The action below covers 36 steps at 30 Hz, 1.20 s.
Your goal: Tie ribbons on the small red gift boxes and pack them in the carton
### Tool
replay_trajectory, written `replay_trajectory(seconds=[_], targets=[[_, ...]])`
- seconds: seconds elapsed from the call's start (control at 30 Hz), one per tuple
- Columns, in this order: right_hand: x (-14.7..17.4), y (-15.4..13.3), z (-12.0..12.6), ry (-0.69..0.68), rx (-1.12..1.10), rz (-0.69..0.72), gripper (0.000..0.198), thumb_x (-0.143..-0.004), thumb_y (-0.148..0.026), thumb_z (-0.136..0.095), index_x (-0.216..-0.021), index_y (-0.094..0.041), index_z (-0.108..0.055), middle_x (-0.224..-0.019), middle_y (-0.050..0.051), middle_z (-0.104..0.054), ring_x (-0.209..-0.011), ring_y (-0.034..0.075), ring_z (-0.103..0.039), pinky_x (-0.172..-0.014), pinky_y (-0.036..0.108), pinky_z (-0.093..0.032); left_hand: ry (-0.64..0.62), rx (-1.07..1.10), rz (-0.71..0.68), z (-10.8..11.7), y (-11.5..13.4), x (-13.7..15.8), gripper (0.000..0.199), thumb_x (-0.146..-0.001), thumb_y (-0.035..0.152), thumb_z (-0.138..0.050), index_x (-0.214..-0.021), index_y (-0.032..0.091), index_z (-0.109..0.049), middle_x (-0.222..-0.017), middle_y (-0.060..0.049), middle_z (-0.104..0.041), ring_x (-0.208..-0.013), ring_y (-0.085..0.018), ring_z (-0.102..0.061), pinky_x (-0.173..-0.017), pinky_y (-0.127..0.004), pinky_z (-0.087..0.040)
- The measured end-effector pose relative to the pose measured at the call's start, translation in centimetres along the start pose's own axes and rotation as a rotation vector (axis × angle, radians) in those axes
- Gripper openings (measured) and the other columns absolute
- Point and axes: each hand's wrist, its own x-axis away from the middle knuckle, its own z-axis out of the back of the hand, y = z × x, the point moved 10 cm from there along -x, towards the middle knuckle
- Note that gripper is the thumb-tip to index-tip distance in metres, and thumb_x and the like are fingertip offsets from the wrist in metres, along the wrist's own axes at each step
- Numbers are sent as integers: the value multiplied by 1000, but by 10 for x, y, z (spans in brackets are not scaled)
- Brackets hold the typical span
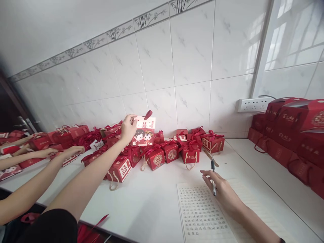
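Observation:
My left hand [129, 129] is stretched out over the row of red boxes, its fingers closed on the upper left edge of a red-and-white gift box [144, 133]. Two cartoon figures decorate its front, and a dark red ribbon loop stands at its top. A pen [214, 187] is held in my right hand [222, 189], dark end up. That hand is over the right side of a notebook [199, 209] whose left page is covered in handwriting. Below the gift box, several small red gift boxes [155, 159] with ribbons and rope handles stand together on the white table [149, 209].
Larger red boxes [286, 131] are stacked at the right, near a white power strip [254, 104]. A brown flat strip [212, 158] lies behind the pen. Other people's arms [37, 199] reach over more red boxes [63, 135] at the left. Tiled wall [192, 111] bounds the back.

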Motion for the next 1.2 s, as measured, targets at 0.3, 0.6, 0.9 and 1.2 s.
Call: replay_trajectory(seconds=[0.3, 0.6, 0.9, 1.2], targets=[[0, -14, 24, 254, -3, 181, 29, -93, -46, -37, -95, -21, -51, -109, 14, -65, -80, 21, -67, -69, 35, -55, -15, 586, -24, -73, 86, 140, 17, -84, 23, -53, -100, 21, -50, -94, -5, -62, -87, -16, -64, -79, -30, -53], [3, -22, 51, 514, 90, 353, 14, -93, -34, -45, -99, -20, -46, -111, 14, -64, -92, 21, -65, -75, 37, -55, -189, 628, 32, -125, 95, 207, 13, -88, 24, -44, -95, 21, -55, -91, -5, -64, -85, -16, -63, -75, -29, -53], [-37, -56, 44, 396, -39, 378, 16, -88, -36, -52, -88, -21, -49, -76, 4, -64, -66, 17, -61, -59, 28, -48, -373, 685, 5, -130, 110, 180, 12, -81, 30, -52, -75, 19, -52, -78, -3, -60, -75, -16, -60, -71, -29, -51], [-35, -50, 36, 463, -117, 376, 15, -92, -30, -46, -81, -21, -40, -62, -4, -50, -49, 10, -43, -47, 22, -37, -478, 827, 76, -147, 124, 181, 23, -78, 36, -63, -74, 21, -45, -80, -1, -65, -74, -13, -65, -66, -26, -56]])
